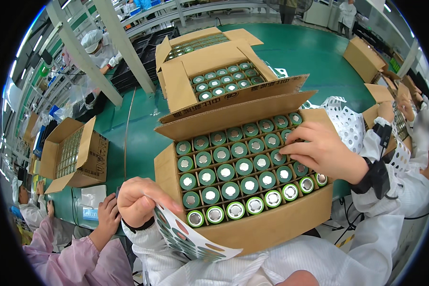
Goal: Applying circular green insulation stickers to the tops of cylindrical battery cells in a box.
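Note:
In front of me stands an open cardboard box (252, 233) with rows of upright cylindrical battery cells (243, 167) in a cardboard divider. Most cells have dark green rings on top. Those in the nearest row (235, 210) show bare metal tops with bright green rims. My left hand (140, 202), at the box's near left corner, is closed on a white sheet of green round stickers (190, 238), which hangs curled over the edge. My right hand (326, 155) reaches over the right side, its bent fingertips close together on a cell top; anything between them is hidden.
Behind rise the raised flaps (238, 114) and a second box of cells (181, 86). White perforated sheets (343, 124) lie at right. Another open box (76, 157) stands at left on the green table (291, 43). A co-worker's hand (108, 217) rests near my left hand.

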`<state>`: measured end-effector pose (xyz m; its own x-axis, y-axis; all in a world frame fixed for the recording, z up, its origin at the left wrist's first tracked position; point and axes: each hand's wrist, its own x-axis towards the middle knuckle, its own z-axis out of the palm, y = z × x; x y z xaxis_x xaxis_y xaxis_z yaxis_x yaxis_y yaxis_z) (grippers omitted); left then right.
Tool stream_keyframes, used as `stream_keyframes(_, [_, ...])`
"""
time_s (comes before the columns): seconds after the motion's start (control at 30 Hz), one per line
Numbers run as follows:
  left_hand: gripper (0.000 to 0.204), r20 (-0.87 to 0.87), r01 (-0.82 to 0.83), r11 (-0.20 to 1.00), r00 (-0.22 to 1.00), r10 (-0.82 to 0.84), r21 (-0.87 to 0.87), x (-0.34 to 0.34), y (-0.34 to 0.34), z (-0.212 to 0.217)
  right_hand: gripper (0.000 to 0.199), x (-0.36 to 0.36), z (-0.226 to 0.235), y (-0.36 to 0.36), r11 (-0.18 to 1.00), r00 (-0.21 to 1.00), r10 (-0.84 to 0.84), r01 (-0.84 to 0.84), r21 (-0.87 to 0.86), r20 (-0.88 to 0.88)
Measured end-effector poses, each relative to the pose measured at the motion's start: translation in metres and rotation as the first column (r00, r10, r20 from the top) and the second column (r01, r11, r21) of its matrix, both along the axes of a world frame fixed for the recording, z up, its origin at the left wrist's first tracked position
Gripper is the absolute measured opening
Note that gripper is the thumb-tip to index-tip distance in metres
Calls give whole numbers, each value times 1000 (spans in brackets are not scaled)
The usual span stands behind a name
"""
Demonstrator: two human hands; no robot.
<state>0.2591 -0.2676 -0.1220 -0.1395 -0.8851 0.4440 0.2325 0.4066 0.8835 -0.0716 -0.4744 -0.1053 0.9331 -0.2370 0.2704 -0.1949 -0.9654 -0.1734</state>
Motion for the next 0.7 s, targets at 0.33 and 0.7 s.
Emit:
stream_keyframes(0.33, [19,-31,308,946,950,-312,-99,2,-10,11,19,30,0,-14,993,988,121,-122,-3,-97])
stream_keyframes(0.7, [25,-169,408,896,885,-435,-174,-7,-13,13,11,40,6,-8,986,977,114,-134,-102,-181])
